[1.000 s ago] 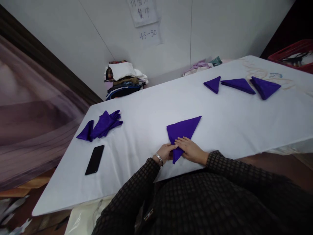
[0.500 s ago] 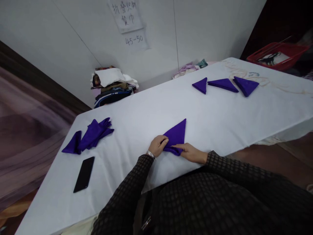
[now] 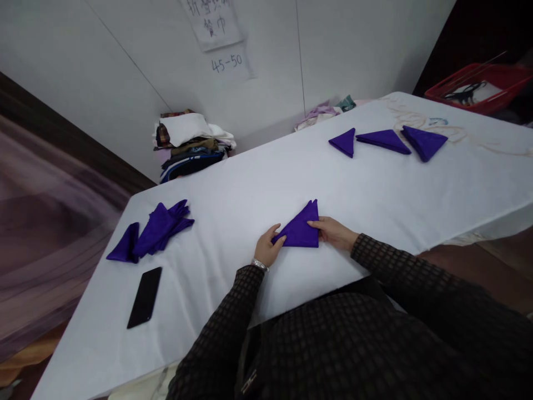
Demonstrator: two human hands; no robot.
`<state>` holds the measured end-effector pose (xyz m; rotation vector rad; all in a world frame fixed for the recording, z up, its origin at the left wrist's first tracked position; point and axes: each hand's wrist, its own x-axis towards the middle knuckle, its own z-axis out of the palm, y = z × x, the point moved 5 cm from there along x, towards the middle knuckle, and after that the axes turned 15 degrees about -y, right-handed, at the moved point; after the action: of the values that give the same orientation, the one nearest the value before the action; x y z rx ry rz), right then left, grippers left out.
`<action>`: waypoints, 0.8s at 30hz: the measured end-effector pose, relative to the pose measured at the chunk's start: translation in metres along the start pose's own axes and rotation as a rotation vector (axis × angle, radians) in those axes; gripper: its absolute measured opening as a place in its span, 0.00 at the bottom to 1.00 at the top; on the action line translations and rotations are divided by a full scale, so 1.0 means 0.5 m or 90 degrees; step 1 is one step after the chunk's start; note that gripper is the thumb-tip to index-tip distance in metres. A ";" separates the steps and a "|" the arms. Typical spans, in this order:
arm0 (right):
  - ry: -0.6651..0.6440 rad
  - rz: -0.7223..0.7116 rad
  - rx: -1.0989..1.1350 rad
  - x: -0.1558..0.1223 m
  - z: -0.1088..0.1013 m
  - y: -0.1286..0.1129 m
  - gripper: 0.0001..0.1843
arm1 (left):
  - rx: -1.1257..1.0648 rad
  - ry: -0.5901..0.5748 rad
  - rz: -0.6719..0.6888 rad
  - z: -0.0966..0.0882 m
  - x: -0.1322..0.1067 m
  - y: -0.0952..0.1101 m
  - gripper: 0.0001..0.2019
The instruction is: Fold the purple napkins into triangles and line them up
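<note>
Between my hands, at the near middle of the table, is a purple cloth napkin (image 3: 298, 229) folded into a triangle. My left hand (image 3: 268, 245) pinches its left corner, thumb on top. On the right edge my right hand (image 3: 333, 231) grips the cloth, with the thumb over it and the other fingers partly hidden behind. Its upper tip shows two layers slightly apart. Three folded purple napkins (image 3: 383, 140) lie in a row at the far right. To the left rests a loose bunch of purple napkins (image 3: 160, 228), beside a purple folded piece (image 3: 125, 244).
A black phone (image 3: 144, 297) lies on the white tablecloth (image 3: 233, 200) at the left. Piled clothes (image 3: 191, 145) stand against the wall beyond the table. A red basket (image 3: 478, 105) holding dark-handled scissors sits at the far right. Handwritten paper signs (image 3: 227, 62) hang on the wall.
The napkin's curled lower edge now lies straight. My right hand has moved up from the lower edge to the right side and grips there; my left hand keeps to the left corner.
</note>
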<state>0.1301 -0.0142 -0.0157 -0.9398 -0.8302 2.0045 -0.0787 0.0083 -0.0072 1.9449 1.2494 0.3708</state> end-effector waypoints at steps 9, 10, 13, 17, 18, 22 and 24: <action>0.069 -0.014 -0.093 0.016 -0.043 -0.051 0.03 | -0.003 0.016 -0.017 0.000 0.003 -0.006 0.21; 0.077 -0.013 -0.113 0.020 -0.047 -0.055 0.04 | -0.004 0.017 -0.018 0.000 0.003 -0.006 0.21; 0.108 -0.010 -0.195 0.031 -0.056 -0.066 0.04 | -0.008 0.018 -0.015 0.000 0.004 -0.007 0.20; 0.137 -0.027 -0.306 0.040 -0.062 -0.080 0.03 | -0.008 0.034 -0.004 0.003 0.004 -0.009 0.19; 0.141 -0.035 -0.326 0.042 -0.063 -0.083 0.03 | -0.009 0.046 -0.001 0.003 0.004 -0.009 0.20; 0.138 -0.064 -0.388 0.054 -0.070 -0.090 0.03 | 0.002 0.084 0.002 0.004 0.004 -0.012 0.21; 0.135 -0.068 -0.414 0.060 -0.076 -0.090 0.03 | 0.017 0.084 -0.008 0.005 0.005 -0.013 0.21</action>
<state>0.1640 0.0423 -0.0100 -1.4008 -1.4115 1.5193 -0.0801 0.0110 -0.0142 1.9608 1.3553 0.4853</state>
